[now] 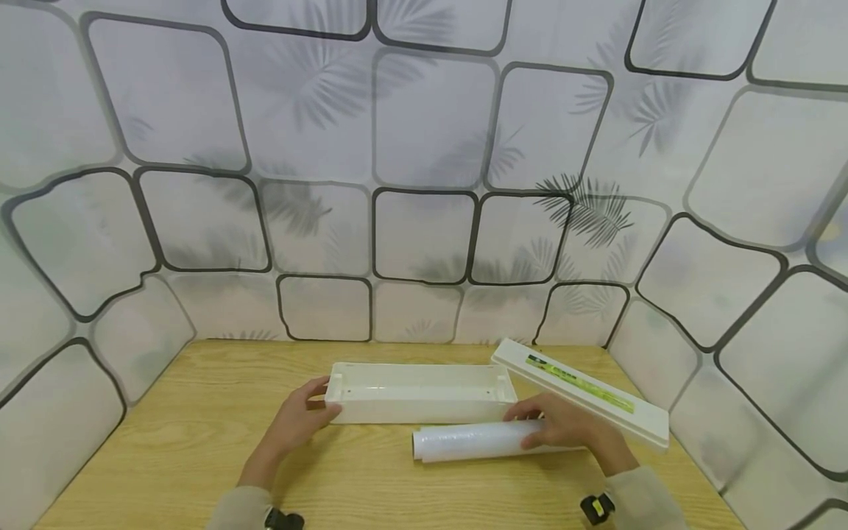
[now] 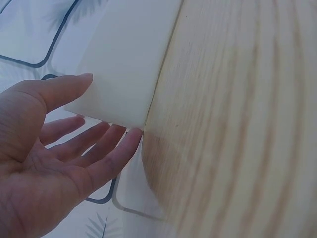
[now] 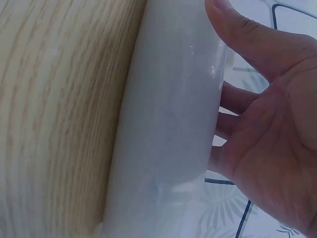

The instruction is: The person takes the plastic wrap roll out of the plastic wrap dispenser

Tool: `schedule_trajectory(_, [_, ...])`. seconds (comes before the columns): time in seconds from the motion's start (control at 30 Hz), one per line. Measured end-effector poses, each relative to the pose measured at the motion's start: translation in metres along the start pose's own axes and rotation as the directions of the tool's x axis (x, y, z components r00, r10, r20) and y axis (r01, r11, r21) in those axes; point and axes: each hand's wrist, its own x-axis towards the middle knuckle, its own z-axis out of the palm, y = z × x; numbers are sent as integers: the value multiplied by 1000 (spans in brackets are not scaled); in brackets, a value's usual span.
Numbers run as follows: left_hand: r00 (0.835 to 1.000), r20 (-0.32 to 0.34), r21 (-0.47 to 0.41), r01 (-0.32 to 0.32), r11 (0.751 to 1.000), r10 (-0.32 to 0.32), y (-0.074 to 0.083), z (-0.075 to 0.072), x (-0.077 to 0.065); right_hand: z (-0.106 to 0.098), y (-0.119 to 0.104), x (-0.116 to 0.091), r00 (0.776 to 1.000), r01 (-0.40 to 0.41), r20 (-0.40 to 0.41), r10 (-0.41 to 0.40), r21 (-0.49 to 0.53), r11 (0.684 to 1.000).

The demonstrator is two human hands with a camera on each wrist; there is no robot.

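A long white plastic box point(image 1: 424, 411) lies on the table with its hollow side showing. At its left end is my left hand point(image 1: 301, 418), thumb by the front corner and fingertips at the end edge, fingers loosely extended in the left wrist view. In front of the box lies a roll of cling film point(image 1: 473, 442), its core end facing left. My right hand point(image 1: 559, 423) holds the roll near its right part, thumb point(image 3: 233, 20) on the near side and fingers behind, partly hidden by the film.
A white lid point(image 1: 583, 390) with a green and yellow label lies slanted behind the right hand, by the box's right end. The wood-grain table point(image 1: 371, 486) meets patterned wall covering point(image 1: 424, 235) at the back and sides.
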Motion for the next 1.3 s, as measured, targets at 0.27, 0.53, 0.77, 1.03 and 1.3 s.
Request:
schedule_trajectory(0.27, [1000, 1, 10, -5, 1000, 5, 3, 0, -3, -5, -4, 0, 1000, 2, 25, -2, 9, 1000])
schedule_trajectory(0.53, [1000, 2, 2, -24, 1000, 24, 4, 2, 0, -12, -6, -2, 999, -42, 14, 43, -12, 999])
schedule_trajectory(0.77, [1000, 5, -19, -23, 1000, 23, 4, 3, 2, -14, -8, -3, 998, -52, 26, 53, -13, 999])
schedule_trajectory(1.03, [1000, 8, 10, -8, 1000, 8, 5, 2, 1, -16, -6, -5, 999, -36, 25, 36, -26, 999])
schedule_trajectory(1.3, [998, 57, 25, 10, 1000, -11, 9, -8, 0, -30, -15, -5, 999, -18, -41, 16, -54, 998])
